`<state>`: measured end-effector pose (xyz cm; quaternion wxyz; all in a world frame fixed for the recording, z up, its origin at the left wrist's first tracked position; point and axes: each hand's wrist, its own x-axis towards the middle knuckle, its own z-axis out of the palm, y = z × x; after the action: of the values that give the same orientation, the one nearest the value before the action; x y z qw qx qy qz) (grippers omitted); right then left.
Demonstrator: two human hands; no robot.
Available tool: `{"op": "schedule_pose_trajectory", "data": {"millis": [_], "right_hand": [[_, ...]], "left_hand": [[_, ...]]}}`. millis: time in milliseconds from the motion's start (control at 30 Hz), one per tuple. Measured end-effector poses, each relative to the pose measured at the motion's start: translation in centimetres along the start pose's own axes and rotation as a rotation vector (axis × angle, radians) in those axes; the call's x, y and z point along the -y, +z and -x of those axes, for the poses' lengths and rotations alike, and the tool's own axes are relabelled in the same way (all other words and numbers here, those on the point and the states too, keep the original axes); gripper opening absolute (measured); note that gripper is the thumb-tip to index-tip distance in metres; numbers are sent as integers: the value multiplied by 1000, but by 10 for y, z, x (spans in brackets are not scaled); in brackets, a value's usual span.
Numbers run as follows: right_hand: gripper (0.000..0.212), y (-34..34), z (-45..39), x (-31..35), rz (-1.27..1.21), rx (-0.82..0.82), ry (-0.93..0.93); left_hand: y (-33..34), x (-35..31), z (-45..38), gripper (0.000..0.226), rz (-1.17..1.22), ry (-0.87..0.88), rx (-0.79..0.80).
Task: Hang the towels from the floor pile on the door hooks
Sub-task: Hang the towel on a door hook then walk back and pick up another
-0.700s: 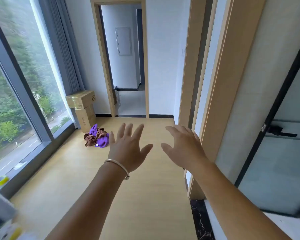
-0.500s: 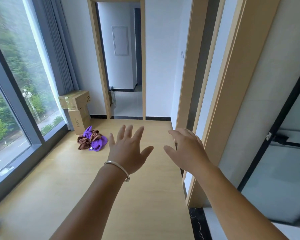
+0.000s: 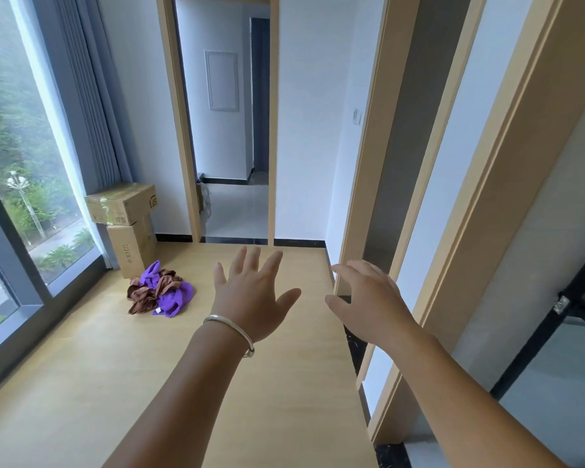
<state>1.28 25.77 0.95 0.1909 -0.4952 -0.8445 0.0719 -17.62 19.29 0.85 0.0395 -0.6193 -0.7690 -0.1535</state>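
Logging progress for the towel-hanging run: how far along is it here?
Done: nothing visible; no towel is hung, and no door hooks are in view. In hand: nothing; the left hand and right hand are open and empty. Left: the whole crumpled purple and brown towel pile lies on the light wooden floor.

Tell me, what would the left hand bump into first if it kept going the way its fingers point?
Probably nothing soon: the left hand points over bare floor toward the open doorway. Depth is unclear.

Towel pile [image 3: 160, 289] nearer, more central
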Motion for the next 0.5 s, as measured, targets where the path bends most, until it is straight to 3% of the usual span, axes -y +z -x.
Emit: {"op": "schedule_pose_trajectory", "data": {"millis": [500], "right_hand": [[63,39,-163,-51,-23,64,-42]], "left_hand": [[37,8,-150,70,-79,-38,12]]}}
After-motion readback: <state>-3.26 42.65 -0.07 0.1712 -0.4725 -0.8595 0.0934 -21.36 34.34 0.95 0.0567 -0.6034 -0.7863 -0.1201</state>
